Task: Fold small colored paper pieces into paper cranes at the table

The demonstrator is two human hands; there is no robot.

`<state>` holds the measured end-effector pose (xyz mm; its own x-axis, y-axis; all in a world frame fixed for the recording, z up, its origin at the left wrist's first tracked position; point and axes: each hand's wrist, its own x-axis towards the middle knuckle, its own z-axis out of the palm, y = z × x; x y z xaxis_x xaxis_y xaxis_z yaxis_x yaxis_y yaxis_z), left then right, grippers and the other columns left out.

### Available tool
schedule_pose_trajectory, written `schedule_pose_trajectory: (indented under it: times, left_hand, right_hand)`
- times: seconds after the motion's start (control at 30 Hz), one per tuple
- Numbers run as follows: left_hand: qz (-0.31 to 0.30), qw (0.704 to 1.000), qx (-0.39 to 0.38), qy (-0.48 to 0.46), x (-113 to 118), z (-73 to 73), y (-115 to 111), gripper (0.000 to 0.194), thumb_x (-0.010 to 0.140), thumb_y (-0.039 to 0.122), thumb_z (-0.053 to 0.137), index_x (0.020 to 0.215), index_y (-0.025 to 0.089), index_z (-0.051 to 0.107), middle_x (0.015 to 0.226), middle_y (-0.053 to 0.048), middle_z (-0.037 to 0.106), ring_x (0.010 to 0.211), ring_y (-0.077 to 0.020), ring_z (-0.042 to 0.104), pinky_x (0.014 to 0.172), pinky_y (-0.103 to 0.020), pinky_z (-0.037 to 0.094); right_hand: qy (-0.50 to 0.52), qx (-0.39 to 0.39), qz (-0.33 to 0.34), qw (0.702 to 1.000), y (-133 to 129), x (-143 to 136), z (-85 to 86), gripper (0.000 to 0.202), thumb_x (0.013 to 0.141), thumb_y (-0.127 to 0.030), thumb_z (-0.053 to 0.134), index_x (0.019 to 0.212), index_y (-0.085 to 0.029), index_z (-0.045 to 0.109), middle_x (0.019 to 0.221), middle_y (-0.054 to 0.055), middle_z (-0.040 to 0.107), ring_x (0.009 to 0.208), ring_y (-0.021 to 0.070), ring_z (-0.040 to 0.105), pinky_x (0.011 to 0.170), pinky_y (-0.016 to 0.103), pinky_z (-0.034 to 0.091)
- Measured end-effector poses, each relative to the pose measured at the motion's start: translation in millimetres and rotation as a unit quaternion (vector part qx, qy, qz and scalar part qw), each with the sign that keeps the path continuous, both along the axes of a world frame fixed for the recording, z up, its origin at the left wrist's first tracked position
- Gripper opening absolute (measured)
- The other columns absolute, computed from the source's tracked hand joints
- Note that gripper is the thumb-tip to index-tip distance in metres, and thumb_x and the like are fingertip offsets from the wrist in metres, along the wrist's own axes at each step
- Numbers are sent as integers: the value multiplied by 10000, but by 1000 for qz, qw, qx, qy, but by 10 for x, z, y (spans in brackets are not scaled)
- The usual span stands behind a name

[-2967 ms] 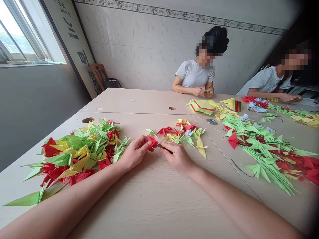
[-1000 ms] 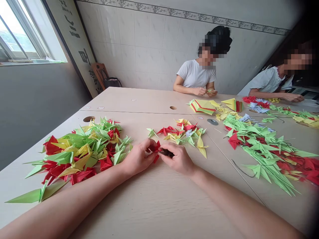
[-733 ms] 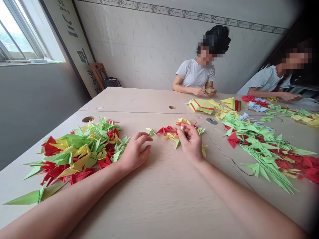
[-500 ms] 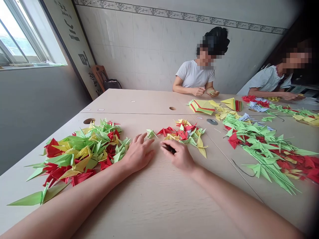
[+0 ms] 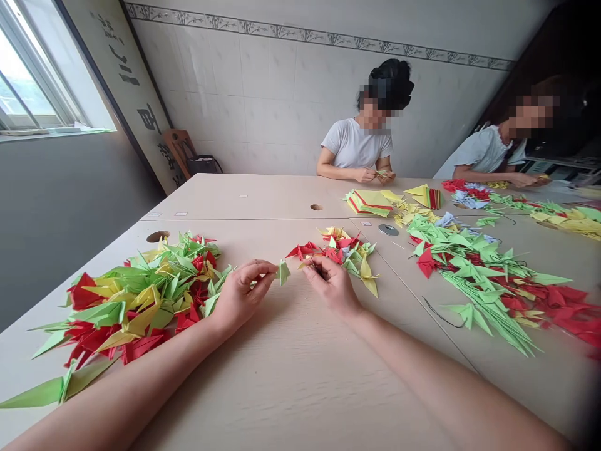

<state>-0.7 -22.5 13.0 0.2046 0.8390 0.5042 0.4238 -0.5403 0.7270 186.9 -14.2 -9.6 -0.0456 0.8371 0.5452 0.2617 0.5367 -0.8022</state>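
Observation:
My left hand (image 5: 246,291) is closed, pinching a small green paper crane (image 5: 283,273) just above the table. Facing it, my right hand (image 5: 332,282) has its thumb and fingers pressed together. What they grip is too small to make out, though a bit of yellow shows at the fingertips. Behind the right hand lies a small pile of red, yellow and green paper cranes (image 5: 365,268). A bigger heap of paper cranes (image 5: 141,294) is beside my left forearm, and one green crane (image 5: 61,387) lies at its near edge.
Strings of green and red cranes (image 5: 488,282) spread over the table's right side. Stacks of folded paper (image 5: 369,202) lie farther back, near a round metal cover (image 5: 388,230). A person in a white shirt (image 5: 357,147) and another person (image 5: 488,150) sit across, hands at work.
My left hand has gone from spread fingers on the table to pinching the green crane and lifting it. My right fingers have drawn together. The view has shifted slightly.

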Motion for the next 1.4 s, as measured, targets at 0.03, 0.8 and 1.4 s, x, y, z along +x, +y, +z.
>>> schedule_pose_trajectory:
  times: [0.03, 0.8, 1.4]
  left_hand:
    - [-14, 999, -35, -37, 17, -8, -19, 108, 788, 271, 547, 802, 183, 607, 790, -45, 638, 708, -146, 584, 657, -262, 471]
    - [-51, 965, -191, -172, 107, -31, 17, 167, 732, 245, 570, 856, 140, 610, 717, -8, 608, 589, -88, 497, 546, -207, 413]
    - [-37, 979, -167, -108, 90, -49, 26, 190, 770, 245, 504, 899, 142, 597, 756, -26, 620, 625, -108, 535, 559, -222, 443]
  right_hand:
    - [-4, -3, 5, 1000, -6, -1, 9, 141, 812, -292, 535, 840, -172, 604, 724, 24, 609, 636, 134, 563, 568, 247, 485]
    - [-208, 88, 41, 973, -99, -33, 29, 178, 874, -232, 483, 941, -186, 642, 827, 52, 642, 735, 165, 571, 670, 284, 458]
    - [-227, 73, 37, 970, -81, -27, 13, 168, 856, -202, 499, 922, -186, 653, 774, 44, 644, 706, 160, 571, 653, 275, 461]
